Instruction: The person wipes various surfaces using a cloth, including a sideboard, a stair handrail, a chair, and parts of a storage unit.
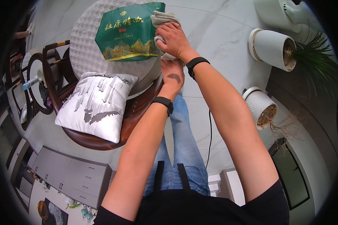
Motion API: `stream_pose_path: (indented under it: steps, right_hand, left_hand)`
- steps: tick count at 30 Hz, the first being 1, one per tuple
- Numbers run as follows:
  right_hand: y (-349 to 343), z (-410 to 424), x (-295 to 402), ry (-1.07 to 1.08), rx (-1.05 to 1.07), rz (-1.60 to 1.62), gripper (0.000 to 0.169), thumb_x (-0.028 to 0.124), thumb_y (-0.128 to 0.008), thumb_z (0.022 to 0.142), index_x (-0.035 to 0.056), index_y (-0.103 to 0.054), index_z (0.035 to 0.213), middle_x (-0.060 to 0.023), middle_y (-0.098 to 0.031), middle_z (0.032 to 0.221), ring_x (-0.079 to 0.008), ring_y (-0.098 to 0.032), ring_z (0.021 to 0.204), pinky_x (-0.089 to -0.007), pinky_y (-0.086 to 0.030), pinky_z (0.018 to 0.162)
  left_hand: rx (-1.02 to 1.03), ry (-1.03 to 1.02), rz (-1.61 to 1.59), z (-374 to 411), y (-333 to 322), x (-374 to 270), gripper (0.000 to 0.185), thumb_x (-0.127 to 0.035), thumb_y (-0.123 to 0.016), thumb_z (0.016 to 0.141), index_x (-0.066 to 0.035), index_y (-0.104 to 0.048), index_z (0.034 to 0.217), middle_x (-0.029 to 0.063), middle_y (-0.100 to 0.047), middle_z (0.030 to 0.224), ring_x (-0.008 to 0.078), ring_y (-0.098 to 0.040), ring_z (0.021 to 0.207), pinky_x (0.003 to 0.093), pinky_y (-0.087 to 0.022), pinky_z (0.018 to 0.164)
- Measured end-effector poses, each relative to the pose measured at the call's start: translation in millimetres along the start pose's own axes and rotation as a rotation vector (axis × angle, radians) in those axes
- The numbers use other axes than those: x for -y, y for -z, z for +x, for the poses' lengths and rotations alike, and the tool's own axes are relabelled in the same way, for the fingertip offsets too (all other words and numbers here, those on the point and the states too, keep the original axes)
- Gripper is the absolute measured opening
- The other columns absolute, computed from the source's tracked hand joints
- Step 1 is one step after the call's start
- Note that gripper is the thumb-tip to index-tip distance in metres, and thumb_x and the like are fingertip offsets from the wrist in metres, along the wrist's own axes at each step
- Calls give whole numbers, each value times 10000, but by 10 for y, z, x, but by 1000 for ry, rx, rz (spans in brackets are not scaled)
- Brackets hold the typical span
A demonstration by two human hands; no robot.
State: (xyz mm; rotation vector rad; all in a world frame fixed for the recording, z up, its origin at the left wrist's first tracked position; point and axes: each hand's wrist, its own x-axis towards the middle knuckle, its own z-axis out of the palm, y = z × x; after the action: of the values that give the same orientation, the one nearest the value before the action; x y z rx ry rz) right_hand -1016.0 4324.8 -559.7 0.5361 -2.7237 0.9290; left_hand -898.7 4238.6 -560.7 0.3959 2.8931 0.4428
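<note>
A grey-beige cloth [164, 18] is bunched at the right edge of a round seat or table with a quilted pale cover [84, 31]. My right hand [171, 38] grips the cloth from above. Just below it, my left hand [172, 75] reaches up to the cloth's lower end, its fingers partly hidden beneath the folds. Beside both hands lies a green bag [126, 33] with gold printing and a mountain pattern, flat on the quilted cover. A white cushion [97, 105] with a grey pattern rests on a dark wooden chair [135, 115] left of my left forearm.
Two white plant pots [273, 49] [260, 105] stand on the tiled floor at the right. A black cable [210, 135] runs along the floor by my legs. Other wooden chairs [36, 81] are at the left, and a grey cabinet [70, 174] is at lower left.
</note>
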Motion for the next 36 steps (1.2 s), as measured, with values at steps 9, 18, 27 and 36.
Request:
stream_pose_path:
  steps: [9,18,27,36]
  right_hand:
    - [15,207,-177,34,12,54,217,253,-582,799,104,-642,945,-57,-668,1039,-252,-578,1144,-412,-347,1096]
    - [-76,130,-57,-71,-96,30,228,304,-634,819,114,-688,932,-54,-684,1063,-221,-571,1178,-407,-330,1127]
    - [-188,-494,525,-231,-44,-106,236,293,-613,839,119,-698,975,-59,-685,1095,-260,-521,1266,-471,-298,1147]
    - [-458,-1205,1411,-446,-64,-144,270,302,-595,830,106,-716,972,-113,-698,1042,-280,-581,1158,-468,-293,1126]
  left_hand:
    - [-107,4,-82,278,-39,-43,292,-46,-622,777,42,-584,1053,287,-512,1134,449,-491,1037,493,-483,808]
    - [-10,-45,-62,251,-60,82,412,-133,-618,818,76,-518,1158,310,-537,1123,452,-516,1028,502,-481,852]
    - [35,-32,-157,-543,61,246,458,-132,-648,774,94,-497,1143,323,-537,1091,472,-513,1007,538,-458,854]
    - [198,59,64,-1626,535,538,409,-115,-654,789,-10,-563,1173,202,-526,1248,355,-533,1118,428,-464,895]
